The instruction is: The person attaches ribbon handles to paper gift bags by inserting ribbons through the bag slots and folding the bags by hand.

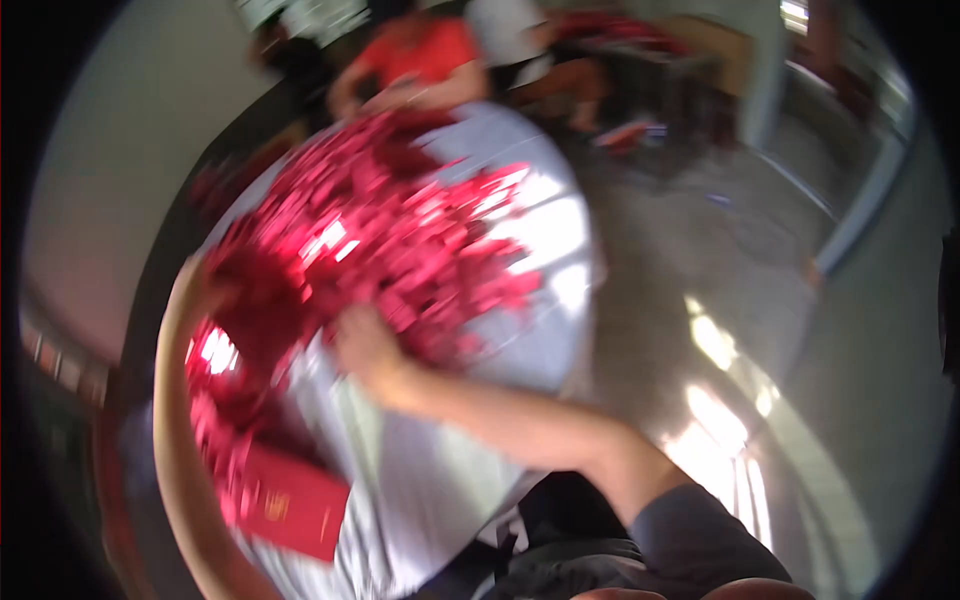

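Observation:
A large heap of shiny red flat pieces (400, 235), perhaps paper packets, spreads over a round table with a pale cover (420, 470). My left hand (208, 288) reaches in at the heap's left edge, its fingers smeared by motion. My right hand (362, 345) is at the near side of the heap, touching or just above the red pieces; its fingers are blurred too. Between my hands lies a darker red mass (262, 300), too blurred to make out. Nearer me, beside my left forearm, a flat red rectangular packet or folder (292, 502) with a small gold mark rests on the cover.
Across the table sits a person in a red top (425, 58), with other people beside them. A grey floor (690, 260) with bright sunlit patches extends on the right. A wall (130, 190) rises at the left, and a door frame (860, 210) stands at the right.

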`<state>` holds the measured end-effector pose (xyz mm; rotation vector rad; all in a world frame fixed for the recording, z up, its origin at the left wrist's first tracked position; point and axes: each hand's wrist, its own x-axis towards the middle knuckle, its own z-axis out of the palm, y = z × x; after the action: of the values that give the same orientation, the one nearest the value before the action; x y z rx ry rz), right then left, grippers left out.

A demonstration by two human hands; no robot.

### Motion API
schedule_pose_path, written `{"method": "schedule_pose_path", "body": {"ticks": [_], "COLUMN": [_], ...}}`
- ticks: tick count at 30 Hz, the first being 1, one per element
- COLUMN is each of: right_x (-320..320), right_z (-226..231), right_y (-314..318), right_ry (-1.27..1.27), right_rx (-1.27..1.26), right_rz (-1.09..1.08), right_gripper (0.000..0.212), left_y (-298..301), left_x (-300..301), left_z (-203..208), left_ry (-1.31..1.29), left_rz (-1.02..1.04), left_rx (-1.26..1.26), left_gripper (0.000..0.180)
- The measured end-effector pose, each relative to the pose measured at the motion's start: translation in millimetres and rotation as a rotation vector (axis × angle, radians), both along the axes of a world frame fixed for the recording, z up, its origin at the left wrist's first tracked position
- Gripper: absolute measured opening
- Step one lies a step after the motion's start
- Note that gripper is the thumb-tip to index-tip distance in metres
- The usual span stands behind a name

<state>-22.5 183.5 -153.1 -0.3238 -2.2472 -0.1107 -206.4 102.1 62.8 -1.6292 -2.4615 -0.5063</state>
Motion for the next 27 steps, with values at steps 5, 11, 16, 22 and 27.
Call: {"method": "schedule_pose_path", "body": {"ticks": [5,11,16,22,27], "right_x": [20,24,33,30,34], "right_z": [24,31,35,43,46], "right_y": [8,-4,5,1,8], "right_ry": [-0.289,-0.091,-0.216,-0.220,-0.240], "right_rx": [-0.038,-0.020,-0.107,-0.203,-0.189], "right_rz": [-0.036,0.143,0.139,0.195,0.185], "right_gripper": [0.027,0.022,0.033,0.035,0.028], "left_y": [34,-17,-38,-53,-67], "left_x": [81,61,73,-4,-18], "left_z": [74,115,89,-6,-50], "left_ry": [0.639,0.939,0.687,-0.339,-0.580], "left_rz": [0.460,0.532,0.298,0.202,0.135], "left_rx": [-0.619,-0.136,0.041,-0.229,-0.225], "left_gripper": [0.043,0.018,0.037,0.052,0.053]}}
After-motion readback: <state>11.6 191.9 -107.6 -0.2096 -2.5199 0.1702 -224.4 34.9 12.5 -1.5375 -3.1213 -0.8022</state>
